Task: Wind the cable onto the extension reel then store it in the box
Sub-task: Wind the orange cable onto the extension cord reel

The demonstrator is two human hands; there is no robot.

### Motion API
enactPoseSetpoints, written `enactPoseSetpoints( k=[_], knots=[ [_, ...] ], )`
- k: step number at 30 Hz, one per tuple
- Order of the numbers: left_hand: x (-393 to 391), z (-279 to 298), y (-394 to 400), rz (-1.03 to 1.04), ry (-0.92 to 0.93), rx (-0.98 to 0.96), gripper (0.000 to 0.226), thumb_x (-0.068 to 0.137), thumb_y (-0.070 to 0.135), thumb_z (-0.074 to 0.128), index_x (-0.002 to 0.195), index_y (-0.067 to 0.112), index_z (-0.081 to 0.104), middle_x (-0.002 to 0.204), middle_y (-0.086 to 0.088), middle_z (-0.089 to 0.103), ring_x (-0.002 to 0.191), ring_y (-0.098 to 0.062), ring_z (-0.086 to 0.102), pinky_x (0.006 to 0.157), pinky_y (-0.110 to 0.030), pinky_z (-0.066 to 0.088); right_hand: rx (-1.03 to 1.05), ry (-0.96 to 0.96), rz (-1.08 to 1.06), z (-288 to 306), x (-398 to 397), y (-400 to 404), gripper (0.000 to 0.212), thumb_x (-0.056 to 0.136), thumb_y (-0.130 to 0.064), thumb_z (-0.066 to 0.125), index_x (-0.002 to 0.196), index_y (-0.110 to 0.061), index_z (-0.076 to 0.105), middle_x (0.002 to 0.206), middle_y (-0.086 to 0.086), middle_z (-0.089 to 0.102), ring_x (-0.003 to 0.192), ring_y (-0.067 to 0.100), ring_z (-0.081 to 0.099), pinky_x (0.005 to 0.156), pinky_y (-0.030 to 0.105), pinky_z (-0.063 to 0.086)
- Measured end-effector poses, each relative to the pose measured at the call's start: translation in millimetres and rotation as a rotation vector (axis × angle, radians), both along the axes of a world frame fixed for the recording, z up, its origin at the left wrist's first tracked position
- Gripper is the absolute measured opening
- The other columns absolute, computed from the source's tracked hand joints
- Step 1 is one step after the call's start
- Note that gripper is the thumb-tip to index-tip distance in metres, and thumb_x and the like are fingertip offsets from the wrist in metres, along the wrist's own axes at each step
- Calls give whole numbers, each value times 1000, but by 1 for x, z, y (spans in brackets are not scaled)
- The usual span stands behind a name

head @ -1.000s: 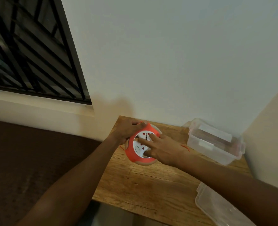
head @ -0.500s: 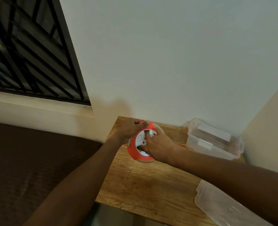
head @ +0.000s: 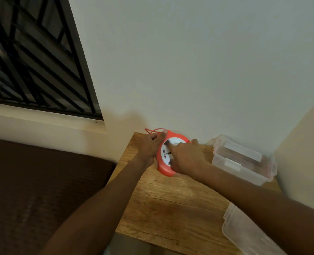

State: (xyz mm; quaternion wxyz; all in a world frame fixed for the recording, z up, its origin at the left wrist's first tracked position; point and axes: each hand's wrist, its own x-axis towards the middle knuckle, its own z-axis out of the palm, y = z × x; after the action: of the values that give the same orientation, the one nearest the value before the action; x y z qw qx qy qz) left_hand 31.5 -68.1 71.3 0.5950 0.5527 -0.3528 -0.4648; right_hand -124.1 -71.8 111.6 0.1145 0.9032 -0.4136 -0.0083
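An orange extension reel [head: 163, 168] with a white socket face is tilted on edge over the far part of the wooden table [head: 171, 205]. My left hand [head: 149, 148] grips its left rim from behind. My right hand [head: 186, 158] lies on the white face, fingers curled over it. A thin orange cable [head: 153, 130] loops out behind my left hand near the wall. The clear plastic box [head: 242, 161] stands open to the right of the reel, against the wall.
The box's clear lid [head: 248, 234] lies at the table's near right corner, partly under my right forearm. Walls close the table in at the back and right. A barred window [head: 32, 56] is at upper left, dark floor below it.
My right hand has swept around the reel's face, from lying flat with fingers pointing left to gripping its right side. A loop of orange cable has appeared behind my left hand.
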Motion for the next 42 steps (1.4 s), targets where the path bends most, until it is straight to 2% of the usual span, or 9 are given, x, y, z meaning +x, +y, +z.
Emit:
enactPoseSetpoints(
  k=[3,6,10,14,17,21,26,31,42],
  knots=[
    [-8,4,-4,134,-10,-34,34,97,31,74,101,-3,79,84,-9,81,68,-19,78,57,-30,62,400,-393,-332,12,8,-15,53,90,-51,49,128,-16,55,108,5,69,86,22,65,66,31,47],
    [-5,5,-2,125,-18,-33,31,97,31,74,102,1,79,79,-2,82,64,-15,78,52,-25,59,796,-724,-466,13,7,-22,36,95,-36,51,118,-9,60,96,10,71,73,19,69,66,35,58],
    [0,0,-1,59,-110,-22,35,98,36,71,110,3,78,97,-13,82,80,-28,80,63,-34,65,1025,-889,-535,6,-1,-13,33,92,-30,61,116,-9,56,84,10,71,47,9,58,44,22,41],
    [5,3,-6,18,-88,1,36,98,39,71,110,6,78,96,-12,82,80,-28,80,65,-35,66,354,-465,-244,3,-6,-3,45,84,-37,66,123,-18,53,103,3,66,81,17,62,54,25,41],
    [12,5,-10,-30,-102,16,32,95,42,74,101,11,80,91,-9,83,76,-27,80,64,-35,65,-53,-103,172,5,-16,-11,41,83,-29,70,122,-19,61,117,5,65,95,24,63,67,34,53],
    [20,5,-12,-110,-162,20,33,92,47,76,99,15,80,91,-5,83,79,-28,81,63,-36,64,-56,214,528,13,-28,-23,39,80,-19,78,117,-26,69,149,5,42,116,30,51,77,42,56],
    [16,8,-12,-192,-303,25,19,90,53,75,82,37,83,86,6,83,74,-18,81,57,-24,61,-84,437,586,17,-26,-14,46,90,-27,69,132,-41,56,160,5,20,131,36,38,98,49,46],
    [17,9,-11,-222,-363,11,16,91,51,74,76,48,81,83,12,82,73,-11,80,56,-18,59,-206,538,545,16,-15,3,46,92,-31,66,135,-39,53,153,17,29,121,40,46,99,51,41],
    [21,11,-17,-470,-418,91,17,97,37,72,92,26,84,91,-2,83,74,-17,80,64,-23,62,-263,683,620,21,-4,12,56,90,-43,64,141,-49,41,144,16,41,130,45,40,106,57,29]
  ],
)
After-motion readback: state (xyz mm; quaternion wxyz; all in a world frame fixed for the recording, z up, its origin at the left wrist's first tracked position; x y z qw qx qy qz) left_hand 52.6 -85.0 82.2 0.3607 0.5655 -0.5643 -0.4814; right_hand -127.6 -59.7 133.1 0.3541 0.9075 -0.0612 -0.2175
